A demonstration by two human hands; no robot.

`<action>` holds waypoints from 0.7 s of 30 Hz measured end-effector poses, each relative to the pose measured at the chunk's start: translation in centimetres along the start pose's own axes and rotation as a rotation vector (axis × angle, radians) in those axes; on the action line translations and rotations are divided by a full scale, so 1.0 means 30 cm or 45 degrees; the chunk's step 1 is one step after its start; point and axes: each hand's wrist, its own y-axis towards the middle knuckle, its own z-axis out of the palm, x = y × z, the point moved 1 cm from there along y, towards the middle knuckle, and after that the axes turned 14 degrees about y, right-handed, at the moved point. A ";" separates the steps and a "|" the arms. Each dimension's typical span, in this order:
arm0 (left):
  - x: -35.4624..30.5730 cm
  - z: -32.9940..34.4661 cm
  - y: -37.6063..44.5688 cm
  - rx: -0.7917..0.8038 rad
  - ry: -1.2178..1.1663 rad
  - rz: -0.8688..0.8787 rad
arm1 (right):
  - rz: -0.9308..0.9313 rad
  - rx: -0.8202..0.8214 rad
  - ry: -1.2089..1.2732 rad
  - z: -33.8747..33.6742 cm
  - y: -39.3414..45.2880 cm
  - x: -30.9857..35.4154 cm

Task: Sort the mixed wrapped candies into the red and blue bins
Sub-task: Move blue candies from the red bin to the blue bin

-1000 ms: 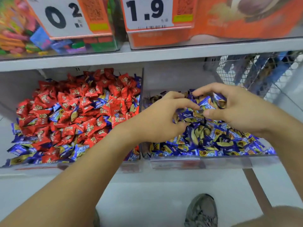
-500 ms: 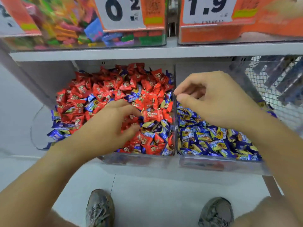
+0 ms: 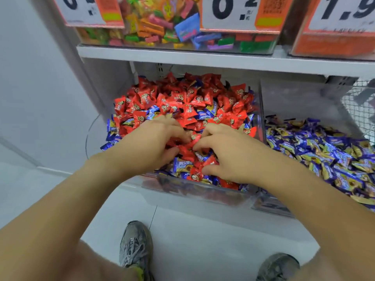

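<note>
Price tag [image 3: 229, 11] — perhaps "0.2".

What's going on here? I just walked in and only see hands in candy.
A person is sorting wrapped candies on a store shelf. Both the left hand and right hand are dug into the red bin, which is mostly red candies with blue candies mixed in. The blue bin beside it holds almost only blue ones. Whether either hand has gripped a candy is unclear.
</note>
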 end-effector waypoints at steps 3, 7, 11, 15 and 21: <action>0.046 -0.014 -0.018 -0.053 0.007 -0.044 | 0.032 -0.003 0.021 -0.011 0.012 -0.002; 0.079 -0.039 -0.041 -0.141 0.027 -0.060 | 0.042 -0.167 -0.046 -0.044 0.015 -0.014; 0.070 -0.088 -0.084 -0.143 0.129 -0.187 | -0.223 -0.377 0.173 0.000 0.028 0.068; 0.045 -0.088 -0.120 0.096 0.153 -0.252 | -0.255 -0.107 0.039 0.101 0.080 0.110; 0.091 -0.060 -0.112 0.310 0.036 -0.297 | -0.217 -0.241 -0.069 0.054 0.099 0.043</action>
